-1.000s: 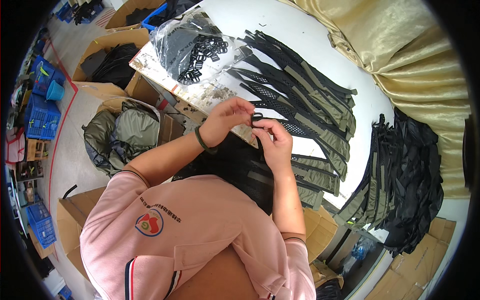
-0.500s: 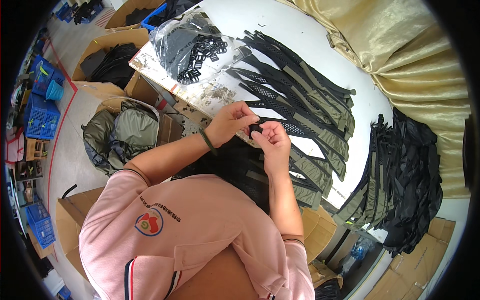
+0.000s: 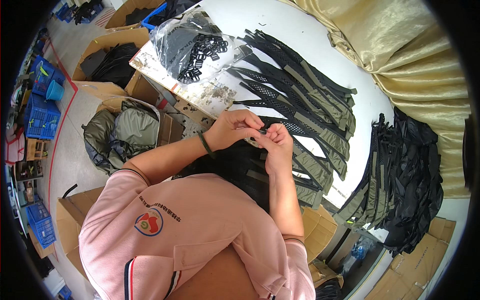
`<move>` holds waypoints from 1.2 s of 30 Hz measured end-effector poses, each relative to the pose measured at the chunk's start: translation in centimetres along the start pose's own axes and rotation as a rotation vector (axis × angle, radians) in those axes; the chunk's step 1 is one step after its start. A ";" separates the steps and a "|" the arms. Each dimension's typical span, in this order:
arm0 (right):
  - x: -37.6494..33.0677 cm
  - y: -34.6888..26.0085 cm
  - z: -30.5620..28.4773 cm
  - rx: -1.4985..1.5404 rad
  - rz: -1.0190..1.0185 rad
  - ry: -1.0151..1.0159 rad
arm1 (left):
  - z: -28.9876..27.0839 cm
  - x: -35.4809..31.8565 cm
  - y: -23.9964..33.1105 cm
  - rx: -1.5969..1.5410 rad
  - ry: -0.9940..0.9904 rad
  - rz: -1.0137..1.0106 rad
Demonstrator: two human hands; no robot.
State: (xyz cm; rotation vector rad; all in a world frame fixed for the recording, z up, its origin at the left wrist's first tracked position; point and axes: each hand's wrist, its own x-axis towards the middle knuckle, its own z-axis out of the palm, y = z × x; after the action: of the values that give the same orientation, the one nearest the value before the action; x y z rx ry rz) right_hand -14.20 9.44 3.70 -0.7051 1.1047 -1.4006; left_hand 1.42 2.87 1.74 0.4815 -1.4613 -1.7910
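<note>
A small black piece [image 3: 263, 131], perhaps a buckle or strap end, is pinched between both hands at the near edge of the white table; fingers hide most of it. My left hand [image 3: 231, 131] grips its left side with thumb and forefinger. From the other side, my right hand [image 3: 278, 144] closes on it with thumb and curled fingers. Black mesh straps with olive fabric ends [image 3: 305, 117] lie fanned out just beyond my right hand. Dark mesh material [image 3: 227, 162] hangs below my hands, against my body.
A clear plastic bag [image 3: 170, 47] with black buckles [image 3: 202, 57] rests at the table's [image 3: 220, 95] far left. Cardboard boxes with black pieces [image 3: 107, 62] and olive fabric [image 3: 135, 127] stand left. More straps and black fabric [image 3: 405, 185] pile at right, beside a gold curtain [image 3: 410, 60].
My left fingers have shifted slightly right and down, up against my right fingertips. The black piece has turned and shows less between the fingers.
</note>
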 end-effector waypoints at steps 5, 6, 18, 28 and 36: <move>-0.5 -0.6 0.8 0.169 0.021 0.040 | 0.1 0.0 0.3 0.054 -0.056 0.100; -0.6 -1.1 0.9 0.214 0.091 0.032 | 0.1 0.0 0.3 0.078 -0.047 0.133; 0.3 -1.1 -1.3 -0.362 0.049 -0.118 | -0.5 -1.8 1.1 0.004 -0.319 -0.330; 5.0 -2.0 -14.7 -1.801 -0.475 0.396 | -6.1 -3.3 2.1 0.835 0.023 -0.266; 2.3 -3.6 -13.0 -1.649 -0.767 0.226 | -0.6 3.5 -3.1 -0.572 0.234 -0.761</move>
State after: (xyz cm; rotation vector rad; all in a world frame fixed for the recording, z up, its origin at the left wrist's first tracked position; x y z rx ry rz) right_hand -27.75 9.65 1.66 -2.3382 2.2657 -0.8366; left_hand -1.42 0.02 -0.78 0.9810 -0.5624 -2.5047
